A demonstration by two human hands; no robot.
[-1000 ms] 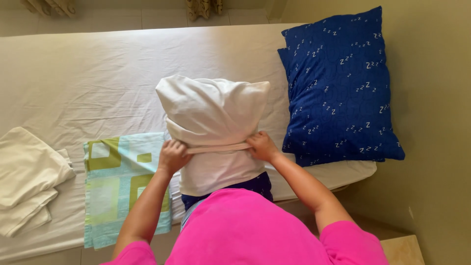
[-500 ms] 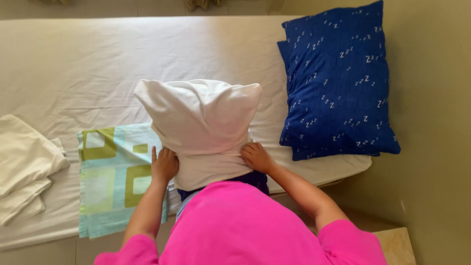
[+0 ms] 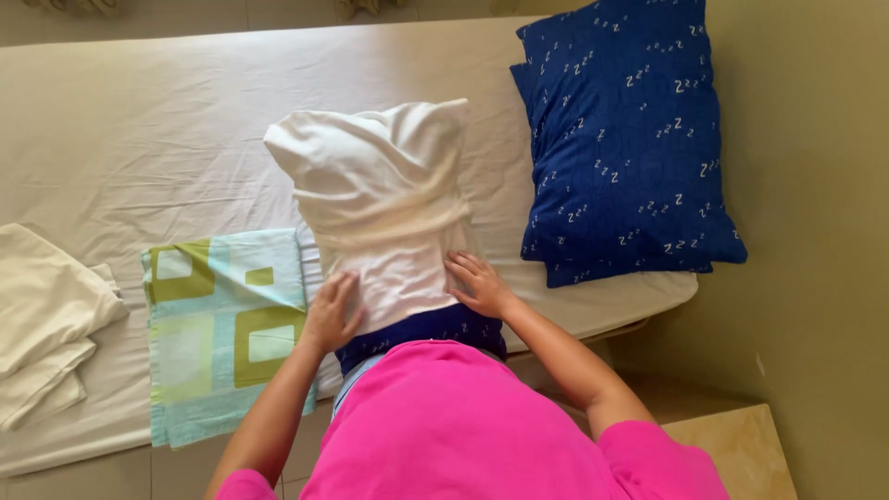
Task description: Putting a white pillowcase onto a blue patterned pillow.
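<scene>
head cam: white pillow point(image 3: 384, 199) btwn l hand point(image 3: 331, 313) & r hand point(image 3: 478, 282), both flat, pressing its sides.

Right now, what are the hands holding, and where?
Both hands, left hand and right hand, press flat on the lower sides of the white pillow; no closed grip shows.

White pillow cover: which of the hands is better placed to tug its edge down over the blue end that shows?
Probably the right hand: its fingers lie on the white cover just above the exposed blue pillow end. The left hand rests at the cover's side edge.
</scene>
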